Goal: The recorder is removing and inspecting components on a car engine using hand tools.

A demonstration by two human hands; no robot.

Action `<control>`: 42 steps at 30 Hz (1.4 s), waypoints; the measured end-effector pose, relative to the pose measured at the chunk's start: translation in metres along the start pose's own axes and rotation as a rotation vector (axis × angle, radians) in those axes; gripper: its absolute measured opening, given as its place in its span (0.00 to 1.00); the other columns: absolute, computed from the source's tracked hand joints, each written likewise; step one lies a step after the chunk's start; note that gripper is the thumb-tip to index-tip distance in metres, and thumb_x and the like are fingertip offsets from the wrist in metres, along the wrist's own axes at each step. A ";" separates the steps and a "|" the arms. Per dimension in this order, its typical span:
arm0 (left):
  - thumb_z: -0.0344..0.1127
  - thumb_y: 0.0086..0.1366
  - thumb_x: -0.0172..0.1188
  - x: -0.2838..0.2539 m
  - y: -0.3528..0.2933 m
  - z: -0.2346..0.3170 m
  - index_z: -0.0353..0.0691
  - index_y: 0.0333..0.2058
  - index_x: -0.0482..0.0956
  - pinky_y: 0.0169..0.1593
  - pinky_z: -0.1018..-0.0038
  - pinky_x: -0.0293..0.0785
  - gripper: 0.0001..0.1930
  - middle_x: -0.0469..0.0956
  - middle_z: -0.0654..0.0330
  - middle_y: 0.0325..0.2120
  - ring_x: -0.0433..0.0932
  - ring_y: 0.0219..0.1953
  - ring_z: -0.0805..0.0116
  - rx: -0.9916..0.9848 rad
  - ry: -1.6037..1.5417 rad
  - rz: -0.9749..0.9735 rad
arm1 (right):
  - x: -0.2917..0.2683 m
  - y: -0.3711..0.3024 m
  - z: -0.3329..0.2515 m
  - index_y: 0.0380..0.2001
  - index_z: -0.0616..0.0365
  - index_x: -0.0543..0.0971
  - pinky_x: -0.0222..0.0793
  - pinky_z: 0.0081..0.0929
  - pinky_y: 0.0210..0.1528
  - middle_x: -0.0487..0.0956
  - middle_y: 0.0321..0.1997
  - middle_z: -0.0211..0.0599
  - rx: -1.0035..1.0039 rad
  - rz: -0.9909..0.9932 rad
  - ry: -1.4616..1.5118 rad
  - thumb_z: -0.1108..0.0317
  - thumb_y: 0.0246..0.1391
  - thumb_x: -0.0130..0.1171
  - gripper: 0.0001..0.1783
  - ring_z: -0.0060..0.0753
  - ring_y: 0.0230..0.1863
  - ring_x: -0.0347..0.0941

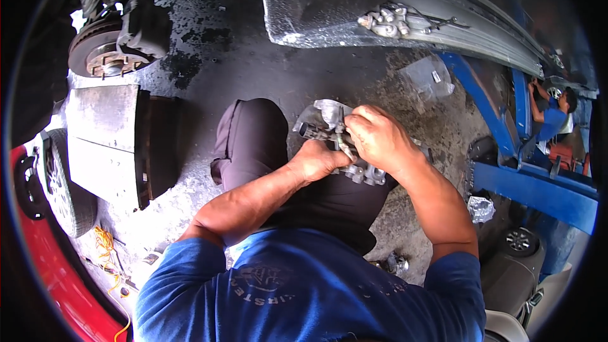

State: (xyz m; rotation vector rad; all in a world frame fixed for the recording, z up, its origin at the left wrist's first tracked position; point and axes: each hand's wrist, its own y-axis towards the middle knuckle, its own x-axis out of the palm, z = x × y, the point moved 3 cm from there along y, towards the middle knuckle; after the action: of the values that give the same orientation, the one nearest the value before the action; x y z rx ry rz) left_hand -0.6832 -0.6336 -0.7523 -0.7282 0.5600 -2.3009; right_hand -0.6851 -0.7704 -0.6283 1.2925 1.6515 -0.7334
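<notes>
A silver cast-metal car part [364,173] with several rounded bosses rests over my right thigh, between my two hands. My left hand [318,162] is closed round its near left side, thumb pointing right. From above and to the right, my right hand [380,138] pinches a slim metal fitting [342,142] that stands up on the part. The fingertips hide where the fitting meets the body. A dark cylindrical stub [308,130] shows at the part's left end, and a pale grey lobe [329,113] at its far end.
Left of my knee stands a worn box-shaped block [104,145], with a wheel [63,183] and brake disc [95,50] beyond. Ahead, small metal parts [392,22] lie on a dark car panel [310,16]. On the right are a plastic bag [429,79], blue lift arm [538,189] and another person [553,119].
</notes>
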 end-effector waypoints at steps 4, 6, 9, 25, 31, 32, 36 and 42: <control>0.26 0.51 0.65 0.000 -0.002 0.005 0.37 0.44 0.76 0.45 0.72 0.73 0.19 0.78 0.63 0.37 0.75 0.41 0.71 0.047 0.017 0.006 | 0.003 0.005 -0.002 0.28 0.63 0.76 0.74 0.43 0.42 0.75 0.33 0.47 0.050 -0.067 -0.081 0.72 0.51 0.56 0.05 0.51 0.39 0.75; 0.41 0.51 0.69 -0.001 -0.007 0.009 0.32 0.38 0.82 0.44 0.71 0.73 0.20 0.81 0.57 0.34 0.77 0.37 0.68 -0.056 0.132 0.035 | 0.005 0.006 -0.003 0.28 0.63 0.76 0.74 0.43 0.41 0.75 0.33 0.47 0.061 -0.043 -0.108 0.71 0.51 0.57 0.06 0.51 0.38 0.76; 0.27 0.52 0.67 -0.002 0.001 -0.002 0.35 0.47 0.76 0.47 0.73 0.73 0.22 0.79 0.61 0.38 0.76 0.42 0.70 -0.032 0.074 0.039 | 0.005 0.008 -0.004 0.27 0.62 0.76 0.75 0.44 0.39 0.76 0.32 0.47 0.088 -0.035 -0.165 0.68 0.51 0.60 0.08 0.51 0.37 0.77; 0.28 0.53 0.66 -0.004 0.002 0.000 0.34 0.44 0.78 0.46 0.73 0.73 0.18 0.79 0.61 0.37 0.77 0.41 0.71 -0.031 0.085 -0.014 | 0.007 0.004 0.002 0.32 0.62 0.77 0.73 0.45 0.37 0.76 0.31 0.48 0.114 0.067 0.086 0.72 0.48 0.62 0.08 0.55 0.33 0.75; 0.40 0.51 0.68 -0.002 0.001 0.000 0.32 0.35 0.82 0.40 0.72 0.72 0.17 0.79 0.61 0.30 0.75 0.33 0.71 0.038 0.041 0.037 | 0.004 0.006 0.001 0.31 0.64 0.76 0.73 0.45 0.36 0.77 0.31 0.49 0.098 0.001 0.002 0.73 0.49 0.60 0.07 0.56 0.33 0.75; 0.40 0.51 0.68 0.000 0.000 0.002 0.31 0.35 0.82 0.40 0.72 0.72 0.17 0.79 0.61 0.30 0.75 0.33 0.71 0.038 0.021 0.034 | 0.002 0.008 -0.001 0.29 0.64 0.76 0.73 0.45 0.36 0.77 0.31 0.50 0.110 -0.010 -0.052 0.72 0.49 0.60 0.07 0.56 0.33 0.76; 0.41 0.51 0.69 0.000 0.000 0.001 0.32 0.35 0.82 0.41 0.72 0.72 0.18 0.80 0.59 0.31 0.76 0.34 0.70 0.000 0.092 0.047 | -0.001 0.011 -0.002 0.27 0.62 0.77 0.75 0.47 0.36 0.77 0.28 0.50 0.136 -0.043 -0.180 0.68 0.48 0.62 0.08 0.55 0.33 0.77; 0.34 0.51 0.69 -0.007 0.007 -0.006 0.34 0.41 0.80 0.45 0.72 0.72 0.18 0.79 0.60 0.36 0.76 0.38 0.70 -0.005 0.063 0.027 | -0.012 0.014 -0.013 0.27 0.61 0.78 0.75 0.44 0.36 0.77 0.31 0.45 0.128 0.078 -0.097 0.65 0.50 0.62 0.09 0.52 0.35 0.77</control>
State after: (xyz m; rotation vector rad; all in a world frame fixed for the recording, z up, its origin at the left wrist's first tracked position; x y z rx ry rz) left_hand -0.6792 -0.6325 -0.7629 -0.6484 0.6008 -2.3046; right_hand -0.6744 -0.7605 -0.6115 1.3819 1.4885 -0.8524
